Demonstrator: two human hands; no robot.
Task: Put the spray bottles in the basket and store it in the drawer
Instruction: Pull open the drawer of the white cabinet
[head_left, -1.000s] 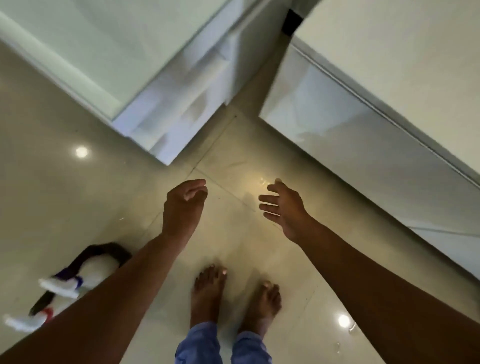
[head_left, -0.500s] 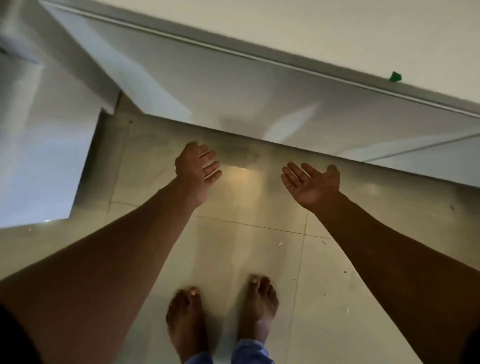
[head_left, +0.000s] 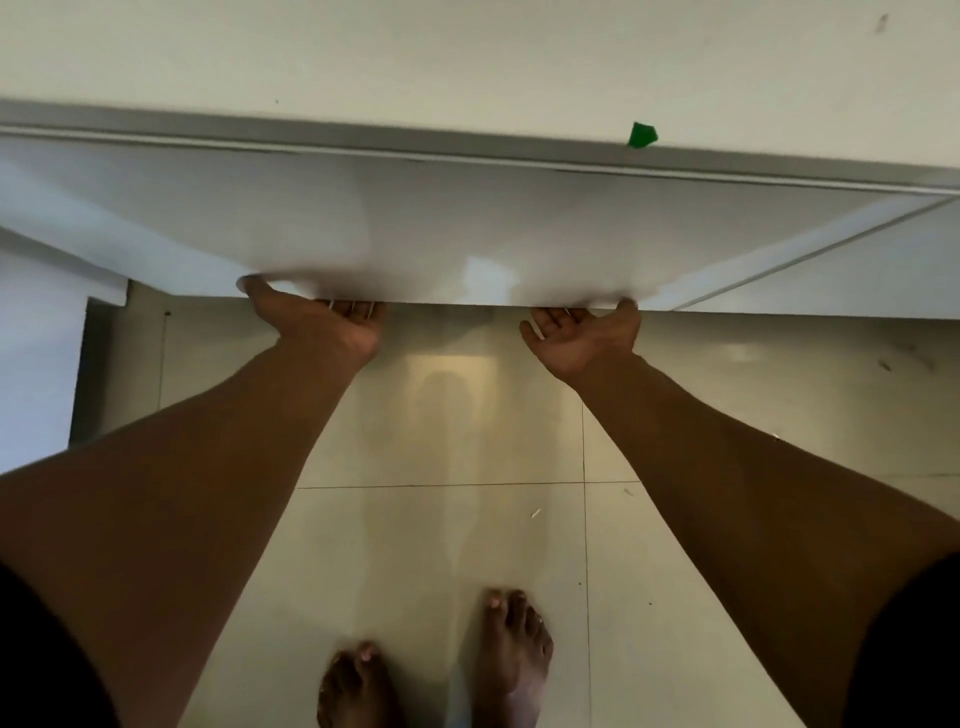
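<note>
A wide glossy white drawer front (head_left: 426, 228) runs across the view below a pale countertop (head_left: 467, 52). My left hand (head_left: 327, 322) is palm up at the drawer front's lower edge, fingers curled under it and thumb on its face. My right hand (head_left: 584, 338) grips the same lower edge further right, fingers hooked beneath. No spray bottles and no basket are in view.
A small green tape mark (head_left: 642, 135) sits on the countertop edge. Another white cabinet front (head_left: 36, 353) stands at the left. A second drawer panel (head_left: 857, 270) adjoins on the right. My bare feet (head_left: 514, 654) stand on the shiny beige floor tiles (head_left: 441, 519).
The view turned from the floor corner to face the drawer. Both hands went forward from open in the air to gripping the drawer front's lower edge.
</note>
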